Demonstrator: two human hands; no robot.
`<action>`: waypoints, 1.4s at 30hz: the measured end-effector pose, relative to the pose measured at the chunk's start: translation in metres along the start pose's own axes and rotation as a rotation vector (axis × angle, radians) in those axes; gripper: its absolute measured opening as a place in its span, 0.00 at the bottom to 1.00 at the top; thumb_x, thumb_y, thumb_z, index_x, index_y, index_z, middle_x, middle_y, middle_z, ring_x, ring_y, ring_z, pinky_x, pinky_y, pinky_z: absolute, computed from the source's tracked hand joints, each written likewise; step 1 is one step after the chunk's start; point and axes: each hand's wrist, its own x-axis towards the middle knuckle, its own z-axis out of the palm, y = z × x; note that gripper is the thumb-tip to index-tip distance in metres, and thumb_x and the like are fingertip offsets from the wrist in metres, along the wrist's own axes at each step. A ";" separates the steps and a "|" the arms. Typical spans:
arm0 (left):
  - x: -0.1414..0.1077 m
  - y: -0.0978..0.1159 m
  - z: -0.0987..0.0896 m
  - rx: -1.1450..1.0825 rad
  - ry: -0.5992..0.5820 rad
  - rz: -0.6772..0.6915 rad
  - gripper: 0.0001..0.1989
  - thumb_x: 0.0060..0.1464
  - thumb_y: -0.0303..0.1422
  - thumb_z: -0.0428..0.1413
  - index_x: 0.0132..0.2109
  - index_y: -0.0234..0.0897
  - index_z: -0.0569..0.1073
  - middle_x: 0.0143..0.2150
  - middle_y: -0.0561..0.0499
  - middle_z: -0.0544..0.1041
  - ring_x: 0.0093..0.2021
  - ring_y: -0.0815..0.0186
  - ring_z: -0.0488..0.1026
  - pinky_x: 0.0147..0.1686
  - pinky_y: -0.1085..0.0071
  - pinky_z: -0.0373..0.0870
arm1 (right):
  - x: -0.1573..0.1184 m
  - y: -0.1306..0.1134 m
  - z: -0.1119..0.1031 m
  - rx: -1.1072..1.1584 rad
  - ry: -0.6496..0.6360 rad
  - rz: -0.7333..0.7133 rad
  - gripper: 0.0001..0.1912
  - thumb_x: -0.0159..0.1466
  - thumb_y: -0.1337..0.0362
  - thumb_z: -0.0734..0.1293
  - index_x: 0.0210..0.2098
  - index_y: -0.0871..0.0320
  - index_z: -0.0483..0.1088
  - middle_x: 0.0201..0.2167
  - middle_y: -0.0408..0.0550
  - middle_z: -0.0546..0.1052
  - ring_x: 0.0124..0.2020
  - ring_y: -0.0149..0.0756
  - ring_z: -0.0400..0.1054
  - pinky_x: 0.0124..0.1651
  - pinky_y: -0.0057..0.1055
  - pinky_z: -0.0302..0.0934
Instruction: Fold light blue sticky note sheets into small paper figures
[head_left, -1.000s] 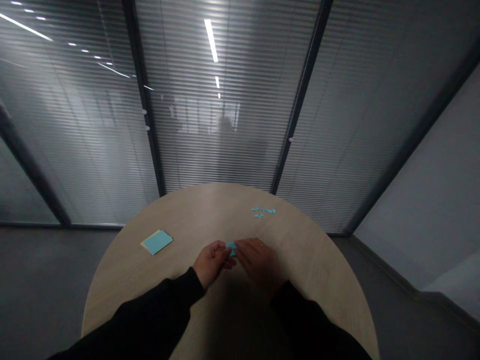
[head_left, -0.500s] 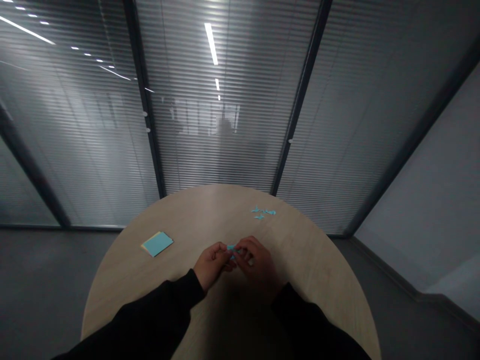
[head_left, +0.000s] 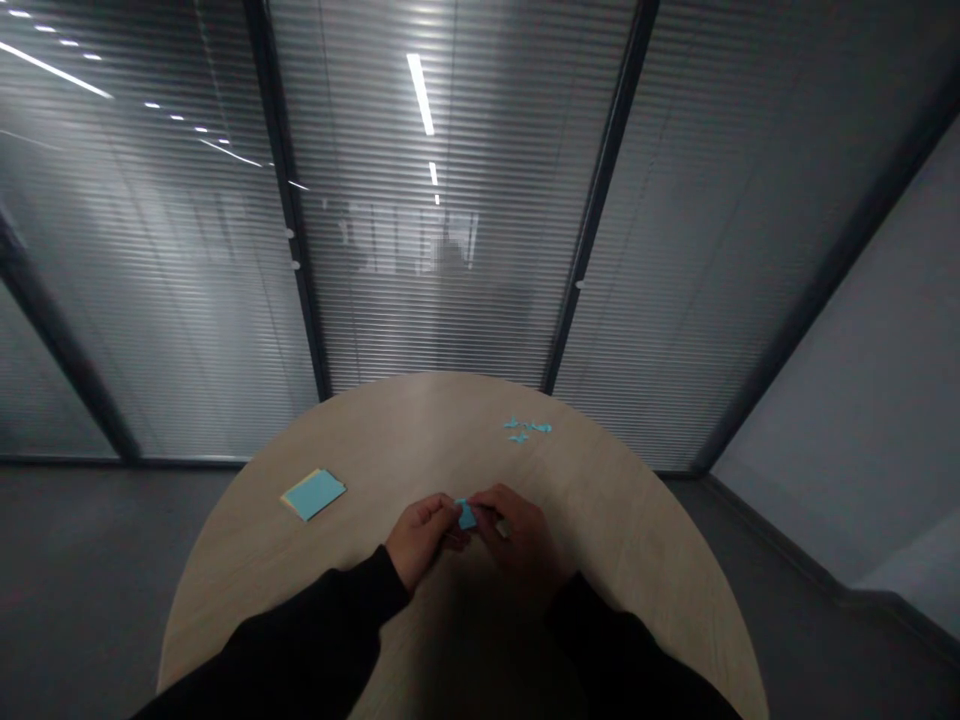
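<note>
A small piece of blue paper [head_left: 466, 515] is held between my two hands near the middle of the round table. My left hand [head_left: 421, 532] pinches its left edge between thumb and fingers. On the opposite side, my right hand [head_left: 519, 530] has its fingertips closed on the paper's right edge. The folds in the paper are too small to make out. To the left lies a stack of blue sheets [head_left: 315, 494] with a yellowish edge showing beneath. Several small blue folded paper pieces [head_left: 519, 437] lie beyond my right hand.
The round wooden table [head_left: 397, 420] has its curved far edge close to a glass partition with blinds [head_left: 450, 330]. A pale wall [head_left: 862, 400] rises at the right. Dark sleeves cover both my forearms.
The blue paper between my hands now shows more of its flat face, and my right fingers have shifted slightly on it. The whole view has moved a little.
</note>
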 end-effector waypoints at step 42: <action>-0.002 0.002 0.001 0.166 0.049 0.040 0.24 0.49 0.53 0.60 0.33 0.33 0.75 0.22 0.52 0.74 0.23 0.68 0.70 0.28 0.72 0.64 | 0.001 0.005 -0.003 0.028 0.003 -0.111 0.08 0.64 0.68 0.63 0.39 0.56 0.74 0.33 0.48 0.76 0.35 0.36 0.71 0.38 0.32 0.66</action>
